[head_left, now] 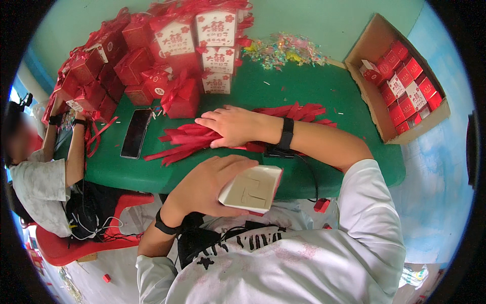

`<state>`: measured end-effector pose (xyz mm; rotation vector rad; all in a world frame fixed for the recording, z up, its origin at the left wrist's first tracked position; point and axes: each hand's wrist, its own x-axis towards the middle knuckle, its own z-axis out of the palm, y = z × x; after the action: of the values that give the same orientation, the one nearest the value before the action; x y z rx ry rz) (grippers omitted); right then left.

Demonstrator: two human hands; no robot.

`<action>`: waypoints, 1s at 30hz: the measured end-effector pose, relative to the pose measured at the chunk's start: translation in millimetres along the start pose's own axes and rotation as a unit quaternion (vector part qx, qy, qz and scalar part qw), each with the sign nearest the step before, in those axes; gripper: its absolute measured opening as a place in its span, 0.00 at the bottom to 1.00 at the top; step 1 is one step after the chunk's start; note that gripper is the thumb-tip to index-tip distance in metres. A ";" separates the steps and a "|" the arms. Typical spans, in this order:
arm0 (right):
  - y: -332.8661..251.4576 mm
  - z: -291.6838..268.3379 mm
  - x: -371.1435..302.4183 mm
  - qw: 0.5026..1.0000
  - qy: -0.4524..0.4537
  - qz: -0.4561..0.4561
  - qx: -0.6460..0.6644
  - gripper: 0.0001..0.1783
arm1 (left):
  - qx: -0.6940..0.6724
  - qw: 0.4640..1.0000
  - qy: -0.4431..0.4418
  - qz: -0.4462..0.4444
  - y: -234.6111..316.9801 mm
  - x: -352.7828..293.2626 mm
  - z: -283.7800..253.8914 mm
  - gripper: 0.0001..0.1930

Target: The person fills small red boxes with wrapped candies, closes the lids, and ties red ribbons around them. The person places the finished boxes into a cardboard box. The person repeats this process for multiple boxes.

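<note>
My left hand (206, 183) is wrapped around a small open-topped paper box (251, 188), tilted so its pale, bare inside shows. Part of the box is covered by my fingers. Just beyond it, my right hand (235, 125) lies palm down with fingers spread over a bundle of red ribbons (185, 141) stretched across the green table (324, 91). Whether the fingertips pinch any ribbon cannot be seen. A finished-looking red box (182, 100) tied with ribbon stands just past my right hand.
Stacked red and white gift boxes (217, 30) rise at the back left. Wrapped candies (288, 49) lie heaped behind. At the right stands a cardboard carton (377, 96) of small boxes. A phone (136, 133) lies left. Another person (38, 187) works at the far left.
</note>
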<state>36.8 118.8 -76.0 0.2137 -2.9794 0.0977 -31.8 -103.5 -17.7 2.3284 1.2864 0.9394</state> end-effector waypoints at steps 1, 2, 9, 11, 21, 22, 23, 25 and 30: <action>0.4 -4.6 2.3 0.999 -0.016 0.019 0.023 0.52 | -0.005 1.000 0.000 -0.011 -5.8 0.5 -0.8 0.48; 0.3 -9.4 0.3 0.999 -0.014 0.006 0.030 0.45 | -0.011 1.000 0.000 -0.022 -9.8 0.6 -1.8 0.48; 63.5 -74.3 -30.9 0.941 -0.155 0.167 0.250 0.33 | 0.001 0.994 0.059 -0.090 -27.3 -5.2 -0.1 0.45; 109.2 -84.2 -39.9 0.926 -0.208 0.238 0.209 0.32 | -0.015 0.993 0.059 -0.102 -33.3 -8.7 2.2 0.45; 223.1 -39.6 -68.0 0.903 0.049 0.424 -0.045 0.40 | -0.099 0.974 0.137 -0.151 -77.3 -20.1 26.1 0.50; 217.9 -40.6 -66.1 0.899 0.027 0.435 -0.044 0.43 | -0.104 0.973 0.140 -0.154 -78.0 -20.4 27.9 0.49; 212.9 -41.8 -63.4 0.895 0.004 0.444 -0.044 0.47 | -0.109 0.971 0.143 -0.157 -77.8 -20.8 29.0 0.49; 219.6 -35.8 -64.9 0.886 -0.001 0.463 -0.039 0.48 | -0.075 0.978 0.139 -0.135 -74.4 -17.9 26.3 0.49; 235.7 -31.1 -61.6 0.878 0.001 0.479 -0.022 0.49 | -0.006 0.982 0.157 -0.103 -65.4 -12.5 20.7 0.47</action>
<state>67.0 362.3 -67.6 -1.2616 -2.7560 0.1328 -63.6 -77.7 -74.1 2.0443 1.5998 1.2736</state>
